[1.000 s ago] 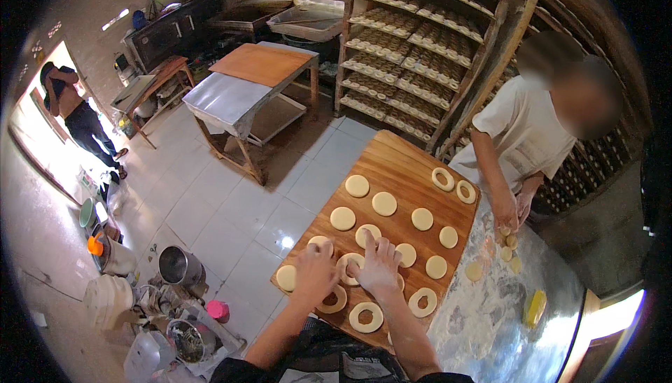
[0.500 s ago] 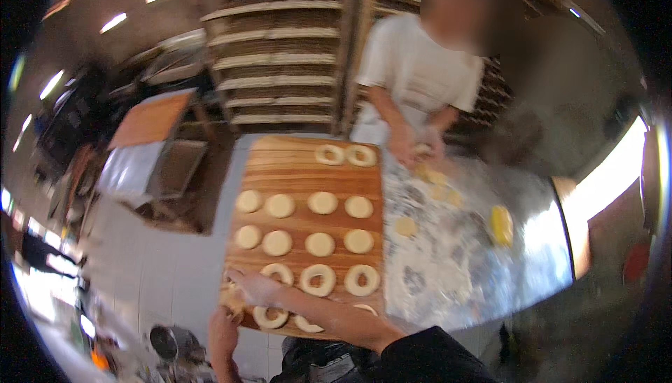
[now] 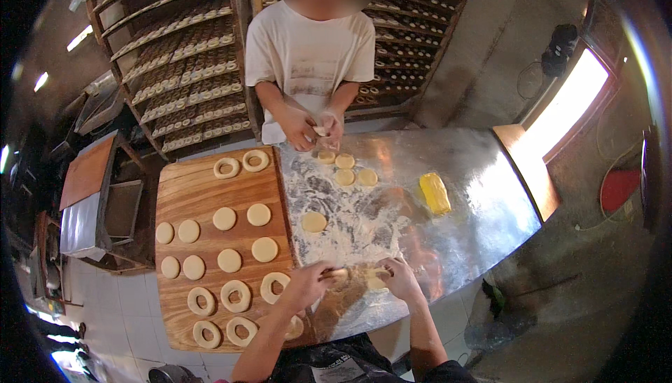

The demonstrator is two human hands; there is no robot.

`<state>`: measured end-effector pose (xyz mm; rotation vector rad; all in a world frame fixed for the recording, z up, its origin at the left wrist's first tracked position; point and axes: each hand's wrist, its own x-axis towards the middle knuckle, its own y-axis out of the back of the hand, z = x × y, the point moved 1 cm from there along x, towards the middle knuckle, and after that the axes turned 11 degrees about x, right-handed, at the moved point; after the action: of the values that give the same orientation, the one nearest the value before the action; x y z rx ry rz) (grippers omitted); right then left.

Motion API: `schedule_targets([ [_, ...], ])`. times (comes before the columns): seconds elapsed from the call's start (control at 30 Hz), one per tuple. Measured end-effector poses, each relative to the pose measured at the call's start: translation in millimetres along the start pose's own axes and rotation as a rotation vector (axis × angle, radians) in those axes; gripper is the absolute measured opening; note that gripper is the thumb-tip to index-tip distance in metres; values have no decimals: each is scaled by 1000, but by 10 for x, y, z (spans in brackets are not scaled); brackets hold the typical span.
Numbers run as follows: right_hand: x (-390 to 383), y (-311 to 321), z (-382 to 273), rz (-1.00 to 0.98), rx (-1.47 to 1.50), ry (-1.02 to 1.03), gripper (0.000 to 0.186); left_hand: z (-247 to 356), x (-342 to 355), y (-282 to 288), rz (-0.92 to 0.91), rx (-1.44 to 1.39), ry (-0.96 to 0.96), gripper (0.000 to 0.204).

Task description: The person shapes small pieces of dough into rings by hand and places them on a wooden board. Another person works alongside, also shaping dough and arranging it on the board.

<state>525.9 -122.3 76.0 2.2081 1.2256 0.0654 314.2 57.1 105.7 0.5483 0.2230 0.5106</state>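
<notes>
Over the floured edge of the metal table, my left hand (image 3: 310, 286) pinches a pale dough piece (image 3: 337, 273), seen nearly edge-on. Just right of it, the fingers of my right hand (image 3: 401, 281) close on another flat dough piece (image 3: 376, 279), partly hidden by them. To the left lies a wooden board (image 3: 217, 229) with several dough rings (image 3: 236, 296) in the near rows and dough discs (image 3: 229, 260) in the middle rows. Two more rings (image 3: 255, 161) sit at its far edge. My left forearm covers part of the near right corner.
Across the metal table (image 3: 465, 243) a co-worker (image 3: 308, 68) handles a small dough piece. Several dough discs (image 3: 344, 177) lie in flour near them, one (image 3: 313, 222) closer to me. A yellow wrapped block (image 3: 435, 193) rests farther right. Racks (image 3: 189, 54) of dough rings stand behind.
Both hands have left the board's near left corner, where they were over the dough rings, and are now above the floured table right of the board. My view has turned rightward.
</notes>
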Motion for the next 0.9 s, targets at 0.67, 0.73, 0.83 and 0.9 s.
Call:
schedule_targets([
  [0.67, 171, 493, 216, -137, 665, 31, 48, 314, 468, -1183, 250, 137, 2, 33],
  [0.73, 153, 478, 61, -239, 741, 91, 51, 434, 342, -1117, 38, -355, 285, 34],
  [0.83, 107, 443, -175, -313, 732, 114, 56, 609, 202, -867, 85, -378, 247, 35],
  [0.9, 85, 371, -321, -312, 621, 117, 58, 685, 109, -706, 104, -404, 256, 32],
])
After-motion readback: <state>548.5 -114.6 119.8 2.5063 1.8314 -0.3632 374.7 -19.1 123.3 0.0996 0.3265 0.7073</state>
